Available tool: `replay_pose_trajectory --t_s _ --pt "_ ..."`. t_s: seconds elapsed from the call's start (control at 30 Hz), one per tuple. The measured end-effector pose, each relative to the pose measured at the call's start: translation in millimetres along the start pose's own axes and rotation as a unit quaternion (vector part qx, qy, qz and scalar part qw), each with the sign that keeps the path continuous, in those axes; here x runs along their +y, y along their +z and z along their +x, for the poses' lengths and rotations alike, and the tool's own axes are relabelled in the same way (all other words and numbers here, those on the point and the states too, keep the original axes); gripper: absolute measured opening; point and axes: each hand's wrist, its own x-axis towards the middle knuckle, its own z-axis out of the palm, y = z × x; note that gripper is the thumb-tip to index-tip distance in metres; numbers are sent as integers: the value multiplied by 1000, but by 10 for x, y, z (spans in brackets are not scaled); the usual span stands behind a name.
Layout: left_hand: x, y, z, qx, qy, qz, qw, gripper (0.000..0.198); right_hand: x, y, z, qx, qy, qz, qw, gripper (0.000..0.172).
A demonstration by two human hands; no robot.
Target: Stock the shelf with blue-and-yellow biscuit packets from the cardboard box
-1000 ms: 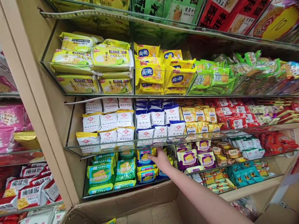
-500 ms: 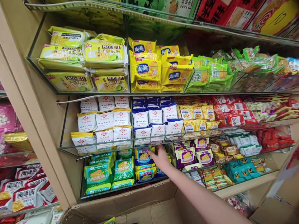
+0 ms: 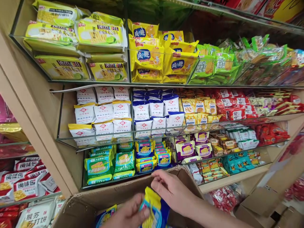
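Your right hand (image 3: 174,193) has been moving back from the stacked blue-and-yellow plastic biscuit packets (image 3: 146,148) beyond it, and is now hovering over the brown cardboard box (image 3: 95,197). Your left hand (image 3: 130,211) is gripping one matching rectangular packet (image 3: 155,211) beside your right hand, whose fingers are curling narrowly; whether they are holding anything, you cannot tell.

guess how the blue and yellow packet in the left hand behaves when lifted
The packet looks small beside the left hand, so probably light. Its yellow end appears thin and film-like, so likely floppy there. Its sheen suggests it may be slippery.
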Motion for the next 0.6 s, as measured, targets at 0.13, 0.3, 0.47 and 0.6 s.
replay_pose_trajectory --t_s 0.13,0.3,0.47,0.6 --pt "228 93 167 130 34 -130 982 30 61 47 57 6 -4 -50 999 34" --pt "150 361 270 327 29 -293 898 43 165 77 109 104 57 -49 992 34" --pt "55 372 264 321 23 -245 914 44 190 90 69 127 88 -33 988 34" --pt "65 240 196 309 56 -106 943 36 191 9 -21 54 54 48 996 26"
